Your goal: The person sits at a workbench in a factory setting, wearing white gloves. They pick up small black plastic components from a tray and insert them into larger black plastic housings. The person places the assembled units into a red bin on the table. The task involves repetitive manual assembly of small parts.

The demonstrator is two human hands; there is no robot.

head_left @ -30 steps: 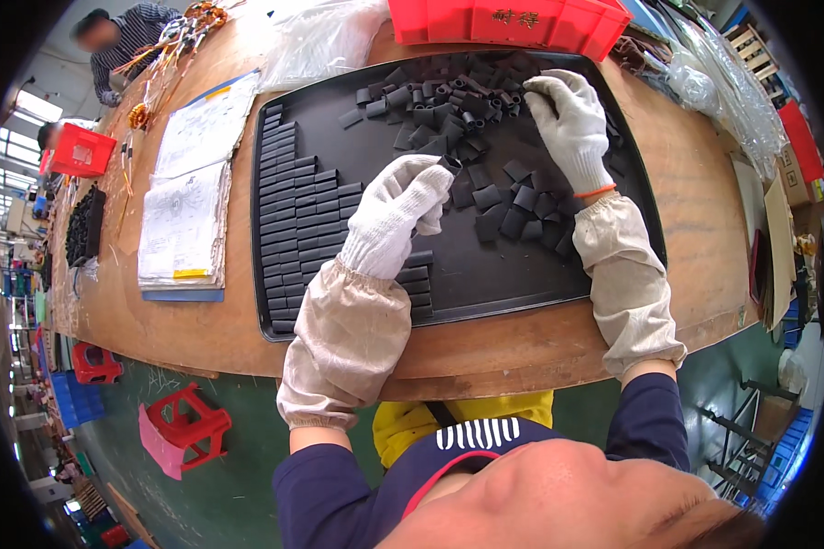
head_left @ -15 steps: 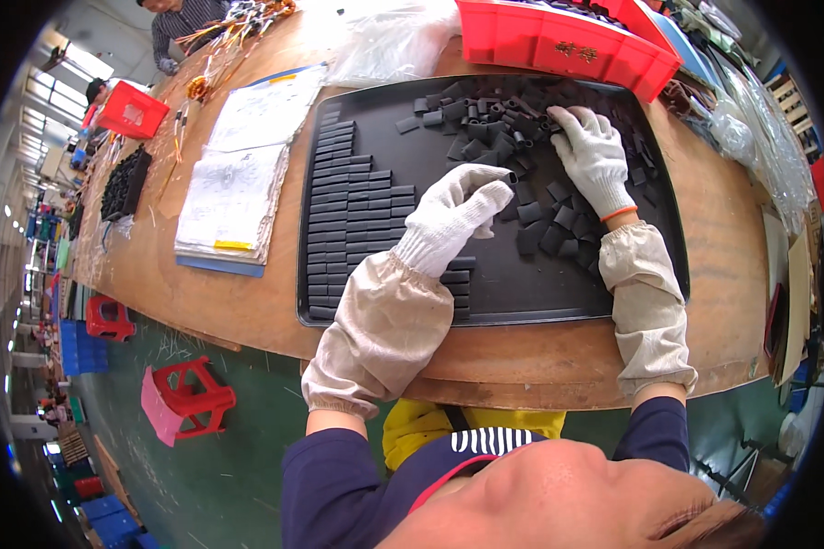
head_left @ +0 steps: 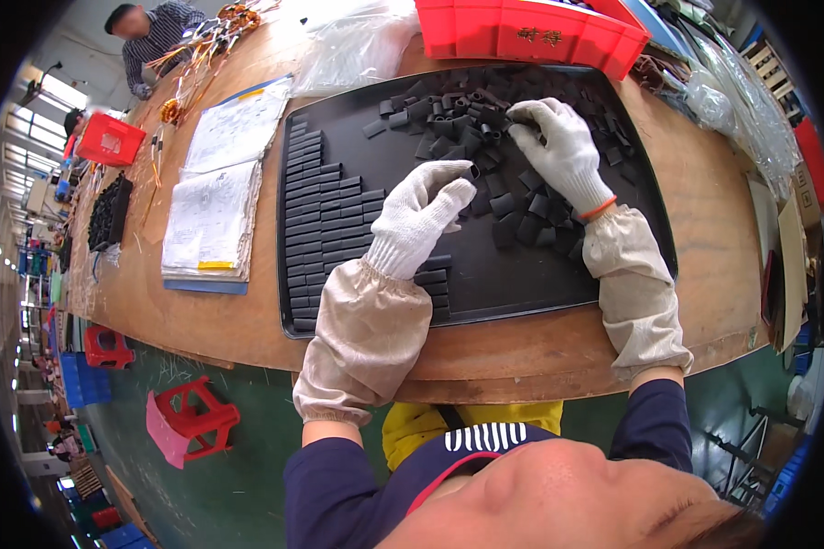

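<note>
My left hand (head_left: 418, 215), in a white knit glove, is over the middle of a black tray (head_left: 522, 288). Its thumb and forefinger pinch a short black tube (head_left: 473, 171), one open end showing. Farther right, my gloved right hand (head_left: 563, 151) reaches into a loose pile of black tubes (head_left: 462, 114). Its fingers curl down against the pieces, and the fingertips partly hide what lies between them. Under and left of my left hand, similar black tubes (head_left: 325, 229) lie side by side in stepped columns. More loose tubes (head_left: 522, 215) are scattered below my right hand.
Left of the tray lie open paper sheets (head_left: 212, 215) on a blue folder. A red bin (head_left: 522, 32) stands behind the tray, beside clear plastic bags (head_left: 362, 46). A black box of small parts (head_left: 110, 212) sits far left. Another person (head_left: 160, 37) is at the far table edge.
The whole view has shifted, so the tray sits farther left in it. My right hand has moved slightly left over the pile, its fingers more curled. My left hand still pinches its tube.
</note>
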